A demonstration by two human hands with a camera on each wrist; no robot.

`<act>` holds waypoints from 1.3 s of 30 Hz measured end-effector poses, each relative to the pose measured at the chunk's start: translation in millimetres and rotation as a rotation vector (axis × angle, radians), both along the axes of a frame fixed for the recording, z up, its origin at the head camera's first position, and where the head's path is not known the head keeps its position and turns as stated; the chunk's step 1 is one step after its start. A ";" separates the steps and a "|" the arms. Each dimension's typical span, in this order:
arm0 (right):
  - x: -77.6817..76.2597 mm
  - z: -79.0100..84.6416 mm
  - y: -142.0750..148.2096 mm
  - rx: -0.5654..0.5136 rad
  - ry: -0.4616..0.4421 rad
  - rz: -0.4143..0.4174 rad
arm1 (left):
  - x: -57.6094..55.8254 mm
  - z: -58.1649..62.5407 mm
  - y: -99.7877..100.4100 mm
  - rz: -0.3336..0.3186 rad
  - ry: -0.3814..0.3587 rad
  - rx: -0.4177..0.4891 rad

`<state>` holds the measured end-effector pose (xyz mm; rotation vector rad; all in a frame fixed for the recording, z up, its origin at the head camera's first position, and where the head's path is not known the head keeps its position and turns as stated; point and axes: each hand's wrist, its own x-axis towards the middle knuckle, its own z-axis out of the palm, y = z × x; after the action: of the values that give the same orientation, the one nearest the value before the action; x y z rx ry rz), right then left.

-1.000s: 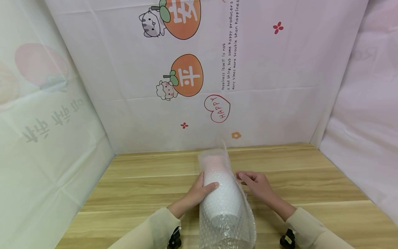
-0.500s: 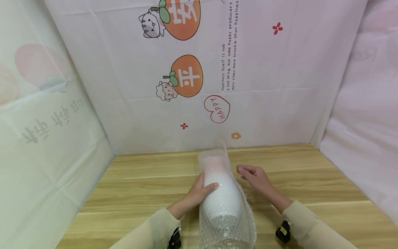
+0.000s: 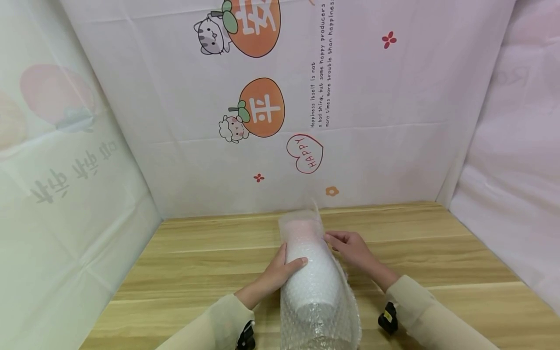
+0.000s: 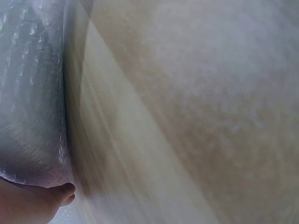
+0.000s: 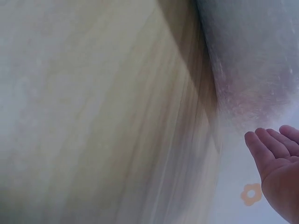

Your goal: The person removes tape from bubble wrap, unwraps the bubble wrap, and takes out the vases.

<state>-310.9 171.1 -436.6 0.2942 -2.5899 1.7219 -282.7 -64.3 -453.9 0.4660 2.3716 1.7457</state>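
A smooth white rounded object [image 3: 312, 277], narrowing to a pinkish far end, lies lengthwise on the wooden table inside clear bubble wrap [image 3: 319, 333]. My left hand [image 3: 275, 272] grips its left side, thumb across the top and the other fingers along the flank. In the left wrist view, part of that hand [image 4: 32, 200] shows under the bubble wrap [image 4: 32, 93]. My right hand [image 3: 352, 248] is at the narrow end's right side, thumb and forefinger together at the wrap's edge. The right wrist view shows its bent fingers [image 5: 275, 144] close below the wrap [image 5: 254, 56].
The wooden table [image 3: 197, 272] extends on both sides of the package. A white printed cloth [image 3: 372, 146] hangs behind it, with more cloth at left and right. Black wrist cameras [image 3: 388, 318] sit by the sleeves. Loose wrap spreads along the package's right side.
My right hand first moved up and slightly away from the wrap, then came left to its edge nearer the narrow end. My left hand and the package have stayed in place.
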 end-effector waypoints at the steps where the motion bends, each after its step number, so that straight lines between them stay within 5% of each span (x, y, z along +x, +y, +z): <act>1: -0.3 0.0 -0.3 0.012 0.004 0.000 | 0.4 0.5 0.0 0.000 -0.001 0.000; 9: -4.1 0.2 -2.9 0.074 0.022 0.019 | 2.1 3.0 0.1 -0.007 0.003 0.011; 39: -13.0 -1.1 -1.0 0.048 -0.001 0.021 | 0.3 0.9 -0.5 0.001 0.008 0.014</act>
<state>-323.9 170.1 -437.7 0.3230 -2.6412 1.6688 -282.4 -64.8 -453.1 0.4741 2.3670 1.7646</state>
